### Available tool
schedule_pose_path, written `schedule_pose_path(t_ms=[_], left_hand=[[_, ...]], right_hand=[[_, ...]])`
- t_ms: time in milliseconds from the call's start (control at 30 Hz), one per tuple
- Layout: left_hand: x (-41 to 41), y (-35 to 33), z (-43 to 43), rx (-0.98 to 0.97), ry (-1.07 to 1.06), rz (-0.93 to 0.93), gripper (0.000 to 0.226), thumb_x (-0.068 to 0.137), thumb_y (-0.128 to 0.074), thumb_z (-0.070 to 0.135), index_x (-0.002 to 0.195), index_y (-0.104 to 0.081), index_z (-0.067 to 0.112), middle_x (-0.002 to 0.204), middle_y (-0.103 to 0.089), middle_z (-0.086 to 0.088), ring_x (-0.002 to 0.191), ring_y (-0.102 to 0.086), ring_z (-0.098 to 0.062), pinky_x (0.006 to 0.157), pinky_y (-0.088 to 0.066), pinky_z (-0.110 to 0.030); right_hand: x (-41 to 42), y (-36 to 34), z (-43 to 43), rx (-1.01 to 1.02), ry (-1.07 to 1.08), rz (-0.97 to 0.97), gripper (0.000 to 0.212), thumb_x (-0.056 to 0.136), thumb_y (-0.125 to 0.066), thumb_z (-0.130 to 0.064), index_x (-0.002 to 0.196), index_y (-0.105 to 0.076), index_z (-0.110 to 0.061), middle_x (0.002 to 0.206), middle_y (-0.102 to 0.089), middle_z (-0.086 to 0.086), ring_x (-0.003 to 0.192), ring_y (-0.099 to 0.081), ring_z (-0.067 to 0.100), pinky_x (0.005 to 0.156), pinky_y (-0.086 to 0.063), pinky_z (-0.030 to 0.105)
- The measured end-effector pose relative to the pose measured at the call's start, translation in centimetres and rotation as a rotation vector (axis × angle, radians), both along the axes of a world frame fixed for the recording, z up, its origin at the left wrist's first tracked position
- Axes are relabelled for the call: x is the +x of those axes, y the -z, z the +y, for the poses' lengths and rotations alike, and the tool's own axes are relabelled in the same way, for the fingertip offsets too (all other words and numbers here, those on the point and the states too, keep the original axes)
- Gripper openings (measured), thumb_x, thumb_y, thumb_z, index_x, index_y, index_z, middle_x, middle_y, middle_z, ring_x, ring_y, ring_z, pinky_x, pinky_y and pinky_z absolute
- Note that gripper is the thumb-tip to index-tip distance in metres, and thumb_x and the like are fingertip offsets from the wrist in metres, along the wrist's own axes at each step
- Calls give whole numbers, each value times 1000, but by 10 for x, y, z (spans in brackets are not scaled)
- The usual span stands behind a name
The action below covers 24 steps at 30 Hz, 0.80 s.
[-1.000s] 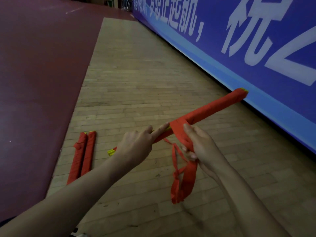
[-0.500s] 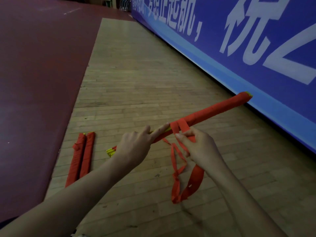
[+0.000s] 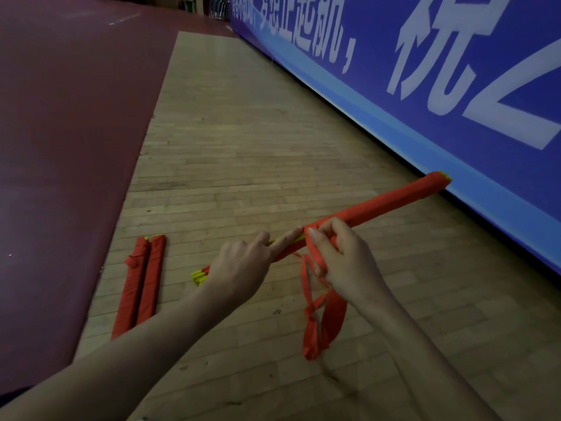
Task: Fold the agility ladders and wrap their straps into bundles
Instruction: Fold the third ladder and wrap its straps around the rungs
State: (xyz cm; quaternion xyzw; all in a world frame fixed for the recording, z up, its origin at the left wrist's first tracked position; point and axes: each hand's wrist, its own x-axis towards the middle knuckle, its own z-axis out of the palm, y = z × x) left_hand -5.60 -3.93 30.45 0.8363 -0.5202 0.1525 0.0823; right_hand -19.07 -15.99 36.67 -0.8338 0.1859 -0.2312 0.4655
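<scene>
red strap (image 3: 326, 323) is pinched by the right hand (image 3: 349, 262), while left hand (image 3: 239, 268) fingers (image 3: 285, 242) grip the ladder bundle (image 3: 388, 205).

The left hand (image 3: 239, 265) grips a folded ladder (image 3: 379, 208) near its yellow-tipped end, forefinger stretched along it. The right hand (image 3: 343, 259) curls over the ladder's middle, pinching the red strap (image 3: 324, 323), whose loose loops hang below. Two wrapped bundles (image 3: 141, 284) lie side by side on the wooden floor (image 3: 243, 147), near a blue banner (image 3: 455, 56).
</scene>
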Motion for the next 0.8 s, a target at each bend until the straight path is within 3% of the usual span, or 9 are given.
schedule_pose_path(t_ms=[100,300,400,500,567,633,800], left_hand=[[-3,-3,-2,-22,-3,32,103,95,-48,21,124,45,53,101,-50,1,60,-58,-21,50,-51,-34],[-2,-9,4,-16,-25,92,99,95,-45,20,125,43,53,99,-48,3,66,-59,-21,56,-53,-36],[-2,-11,7,-3,-18,96,97,96,-45,21,127,42,53,103,-50,1,68,-60,-22,58,-53,-37],[-1,-11,6,-26,-20,120,98,96,-44,22,121,45,55,105,-53,1,70,-62,-22,59,-54,-37],[1,-12,6,-45,-27,115,100,96,-44,23,120,46,56,102,-54,2,67,-61,-21,57,-54,-36],[3,-13,6,-57,-38,107,101,96,-46,23,121,46,56,100,-53,2,65,-60,-20,54,-52,-34],[11,-17,13,-56,-56,79,101,97,-47,24,121,46,55,95,-52,3,60,-55,-13,53,-53,-31]], right_hand=[[3,2,6,170,1,-62,17,98,-50,-34,82,-51,-27,48,-55,-9,41,-50,1,41,-37,15],[4,8,13,82,0,-76,20,99,-49,-31,79,-50,-30,52,-58,-6,41,-50,2,41,-37,14],[2,2,6,65,89,-157,21,99,-49,-33,78,-53,-31,49,-55,-8,41,-49,0,40,-39,16],[0,1,-1,57,168,-213,26,100,-48,-30,75,-52,-30,46,-53,-8,43,-52,-2,43,-38,10],[0,3,-1,57,189,-205,27,100,-48,-30,74,-52,-32,47,-53,-8,43,-51,-2,44,-38,7],[0,7,-2,59,212,-170,24,99,-48,-32,76,-52,-34,48,-55,-9,42,-49,0,42,-39,14],[3,12,-9,127,233,-22,9,96,-54,-30,94,-46,-31,52,-62,-18,41,-56,1,38,-40,17]])
